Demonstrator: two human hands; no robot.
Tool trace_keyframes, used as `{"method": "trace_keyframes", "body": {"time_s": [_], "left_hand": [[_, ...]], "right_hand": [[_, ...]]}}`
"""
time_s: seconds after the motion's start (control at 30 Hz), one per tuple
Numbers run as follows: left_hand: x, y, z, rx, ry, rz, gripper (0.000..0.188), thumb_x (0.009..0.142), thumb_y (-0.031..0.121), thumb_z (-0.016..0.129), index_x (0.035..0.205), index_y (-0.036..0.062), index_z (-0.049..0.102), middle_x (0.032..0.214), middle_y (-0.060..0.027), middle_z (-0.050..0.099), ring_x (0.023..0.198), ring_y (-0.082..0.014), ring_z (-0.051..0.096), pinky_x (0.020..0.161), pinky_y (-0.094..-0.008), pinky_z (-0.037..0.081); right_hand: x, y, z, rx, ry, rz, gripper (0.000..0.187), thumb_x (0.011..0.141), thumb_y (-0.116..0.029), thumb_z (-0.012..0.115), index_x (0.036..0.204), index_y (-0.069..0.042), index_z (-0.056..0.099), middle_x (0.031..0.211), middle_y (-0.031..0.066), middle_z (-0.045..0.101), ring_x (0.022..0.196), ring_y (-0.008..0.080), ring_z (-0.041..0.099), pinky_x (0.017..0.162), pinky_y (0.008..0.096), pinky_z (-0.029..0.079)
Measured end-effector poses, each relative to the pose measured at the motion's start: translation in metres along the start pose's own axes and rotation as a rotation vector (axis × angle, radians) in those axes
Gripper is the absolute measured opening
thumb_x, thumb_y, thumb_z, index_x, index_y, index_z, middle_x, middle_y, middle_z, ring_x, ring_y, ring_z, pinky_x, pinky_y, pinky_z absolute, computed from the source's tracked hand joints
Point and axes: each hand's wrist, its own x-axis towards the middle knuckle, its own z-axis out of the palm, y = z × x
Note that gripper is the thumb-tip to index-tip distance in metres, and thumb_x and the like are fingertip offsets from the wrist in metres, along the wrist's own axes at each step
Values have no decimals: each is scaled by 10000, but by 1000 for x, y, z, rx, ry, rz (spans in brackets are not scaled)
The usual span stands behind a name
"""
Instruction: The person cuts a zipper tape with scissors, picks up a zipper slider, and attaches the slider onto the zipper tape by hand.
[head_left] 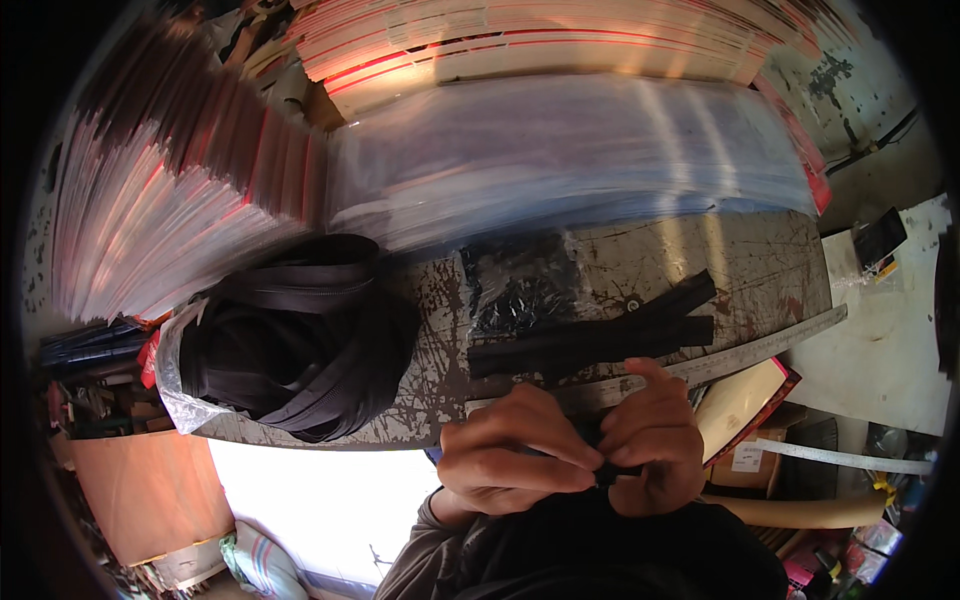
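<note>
Close to my body, the fingertips of my left hand (520,450) pinch a small black zipper piece (622,471). My right hand (655,445) grips the same piece from the other side, its fingers curled and one fingertip raised. Most of the piece is hidden by the fingers and merges with my dark clothing. Just beyond the hands, several black zipper strips (600,337) lie overlapping on the worn table. A clear plastic bag (525,285) of small black parts lies behind them. To the left sits a large coiled bundle of black zipper tape (300,340), partly in clear plastic.
A long metal ruler (765,345) runs along the table's (780,260) near edge. Stacked clear plastic sheets (570,160) line the back, and more sleeves (180,210) rise at the left. A phone-like black object (880,236) rests on a pale surface at the right.
</note>
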Motion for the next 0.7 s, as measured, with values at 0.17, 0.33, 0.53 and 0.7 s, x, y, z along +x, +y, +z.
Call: {"method": "trace_keyframes", "body": {"time_s": [0.17, 0.33, 0.53, 0.7], "left_hand": [[4, -2, -8, 15, -71, 74, 111, 663, 35, 663, 766, 71, 648, 747, -66, 599, 620, -144, 556, 516, -236, 402], [3, 1, -11, 104, -145, 50, 122, 668, 54, 656, 788, 77, 661, 765, -53, 585, 638, -141, 542, 523, -231, 409], [4, 4, -10, 121, -130, 25, 120, 657, 60, 665, 777, 65, 652, 772, -70, 592, 636, -149, 550, 524, -236, 418], [4, 5, -9, 73, -103, 63, 151, 635, 46, 676, 782, 58, 641, 793, -88, 598, 651, -163, 564, 528, -248, 421]], "right_hand": [[-2, 5, 1, 16, -26, -20, 53, 739, -17, 521, 787, -40, 524, 698, 66, 563, 649, 172, 548, 856, 458, 356], [0, 3, 2, -11, 3, -34, 137, 698, 42, 547, 795, -52, 524, 702, 68, 570, 655, 178, 559, 851, 473, 357], [-1, 14, 8, 23, 111, -256, 82, 751, -54, 585, 801, -113, 556, 703, 44, 571, 649, 154, 565, 841, 492, 363], [0, 10, 2, -29, 25, -261, 60, 795, -142, 562, 833, -145, 609, 712, 6, 560, 652, 125, 557, 841, 470, 376]]}}
